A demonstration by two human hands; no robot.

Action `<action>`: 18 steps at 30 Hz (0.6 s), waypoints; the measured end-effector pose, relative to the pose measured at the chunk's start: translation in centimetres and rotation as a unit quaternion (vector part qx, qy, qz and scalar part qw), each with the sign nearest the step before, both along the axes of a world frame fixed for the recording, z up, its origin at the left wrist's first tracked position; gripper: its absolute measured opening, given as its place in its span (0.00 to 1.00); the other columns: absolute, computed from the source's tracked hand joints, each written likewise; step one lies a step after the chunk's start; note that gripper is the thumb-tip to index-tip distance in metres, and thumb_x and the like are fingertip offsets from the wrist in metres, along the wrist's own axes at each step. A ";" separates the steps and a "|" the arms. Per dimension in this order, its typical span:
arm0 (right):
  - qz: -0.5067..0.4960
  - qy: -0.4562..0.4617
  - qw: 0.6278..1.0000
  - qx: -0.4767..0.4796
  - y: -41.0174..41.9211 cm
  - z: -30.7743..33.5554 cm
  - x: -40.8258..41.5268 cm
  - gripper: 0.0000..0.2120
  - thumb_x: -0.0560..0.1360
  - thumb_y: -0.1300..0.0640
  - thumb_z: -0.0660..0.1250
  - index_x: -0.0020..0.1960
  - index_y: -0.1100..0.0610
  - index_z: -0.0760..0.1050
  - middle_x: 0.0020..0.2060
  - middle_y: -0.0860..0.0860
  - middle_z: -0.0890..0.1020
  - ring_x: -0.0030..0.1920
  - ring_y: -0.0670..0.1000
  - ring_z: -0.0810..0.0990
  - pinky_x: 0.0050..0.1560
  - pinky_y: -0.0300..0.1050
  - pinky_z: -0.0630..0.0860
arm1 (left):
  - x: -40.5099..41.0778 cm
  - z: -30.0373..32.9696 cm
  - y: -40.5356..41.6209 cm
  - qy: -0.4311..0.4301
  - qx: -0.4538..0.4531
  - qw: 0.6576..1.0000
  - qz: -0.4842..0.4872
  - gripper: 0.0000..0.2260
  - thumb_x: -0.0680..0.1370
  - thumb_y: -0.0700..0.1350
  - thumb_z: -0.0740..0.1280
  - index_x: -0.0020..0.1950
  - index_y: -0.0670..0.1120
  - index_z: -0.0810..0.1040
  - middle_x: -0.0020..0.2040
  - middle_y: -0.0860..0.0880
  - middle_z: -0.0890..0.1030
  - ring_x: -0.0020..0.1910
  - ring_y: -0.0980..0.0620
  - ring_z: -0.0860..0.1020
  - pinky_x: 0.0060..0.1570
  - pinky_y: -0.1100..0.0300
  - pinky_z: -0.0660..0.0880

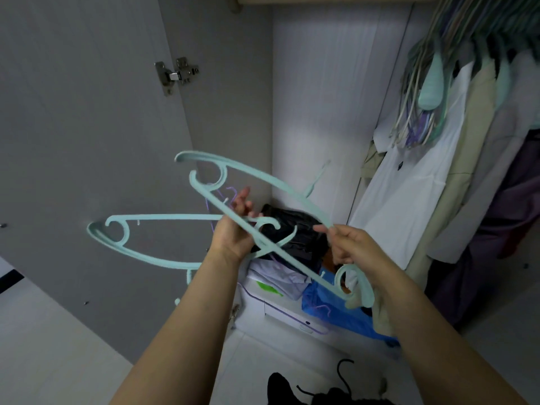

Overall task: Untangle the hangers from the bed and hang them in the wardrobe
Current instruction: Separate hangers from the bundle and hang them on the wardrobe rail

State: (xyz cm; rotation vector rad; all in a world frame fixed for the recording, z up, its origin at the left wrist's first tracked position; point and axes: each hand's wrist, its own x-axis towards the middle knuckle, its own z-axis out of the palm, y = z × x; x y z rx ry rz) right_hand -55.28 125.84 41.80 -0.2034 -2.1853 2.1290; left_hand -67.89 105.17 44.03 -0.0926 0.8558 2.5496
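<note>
I stand at the open wardrobe with two mint-green plastic hangers in my hands. My left hand grips a bundle: one green hanger juts left in front of the door, with thin purple wire hangers behind my fingers. A second green hanger runs diagonally from upper left to lower right. My right hand pinches its upper arm, and its lower bar crosses my left hand. Many hangers hang bunched on the rail at upper right.
The grey wardrobe door stands open at left, with a hinge. White, beige and purple garments hang at right. On the wardrobe floor lie a black bag, folded clothes, a blue bag and a white box.
</note>
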 end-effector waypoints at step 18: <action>-0.063 -0.005 0.897 0.437 2.4 2.8 -0.5 0.16 0.82 0.52 0.54 0.66 0.44 0.73 0.46 0.45 0.79 0.47 0.50 0.77 0.48 0.45 0.74 | 1.9 0.2 2.7 -0.016 -0.152 0.976 0.155 0.10 0.78 0.51 0.67 0.39 0.49 0.78 0.29 0.54 0.76 0.19 0.60 0.67 0.19 0.70 0.62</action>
